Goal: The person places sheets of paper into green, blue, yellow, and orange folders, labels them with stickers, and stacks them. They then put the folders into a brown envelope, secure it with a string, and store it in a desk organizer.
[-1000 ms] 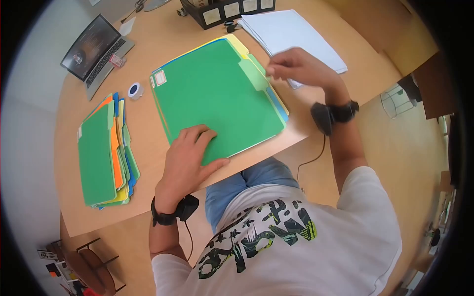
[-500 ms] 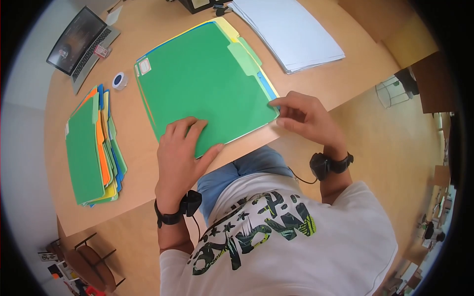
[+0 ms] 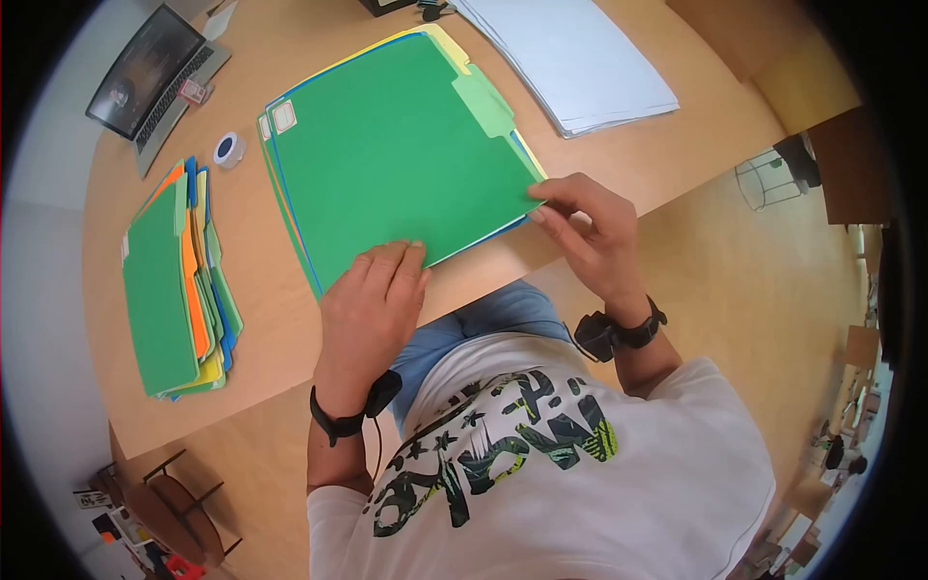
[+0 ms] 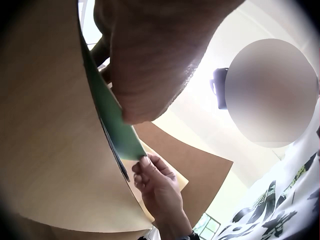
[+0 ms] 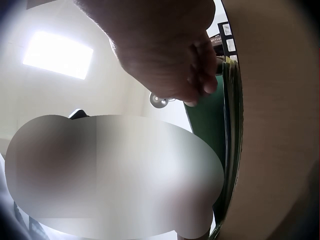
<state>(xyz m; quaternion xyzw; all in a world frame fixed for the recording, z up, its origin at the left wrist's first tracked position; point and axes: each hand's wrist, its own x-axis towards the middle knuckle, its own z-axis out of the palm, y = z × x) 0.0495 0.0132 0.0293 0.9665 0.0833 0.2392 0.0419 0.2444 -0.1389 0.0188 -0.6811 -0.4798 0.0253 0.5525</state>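
A green file folder (image 3: 387,145) lies on top of a stack of coloured folders in front of the person, its near edge raised off the ones below in the left wrist view. At its near right corner, the right hand (image 3: 597,232) pinches the folder between thumb and fingers. The left hand (image 3: 372,300) holds the near edge further left, fingers over the top and thumb at the edge. A blue folder (image 3: 515,224) peeks out under the near edge. Beyond the right edge show a light green tab (image 3: 488,106) and a yellow folder (image 3: 449,46).
Another pile of mixed folders (image 3: 159,280) sits at the left. A laptop (image 3: 145,82) stands at the far left, with a small white round object (image 3: 229,150) nearer. White paper sheets (image 3: 570,63) are stacked at the far right, beside black clips (image 3: 432,12).
The right hand came down from the tabs to the near right corner and took hold of it. The left thumb drew in beside its fingers. The top folder shifted, exposing blue beneath.
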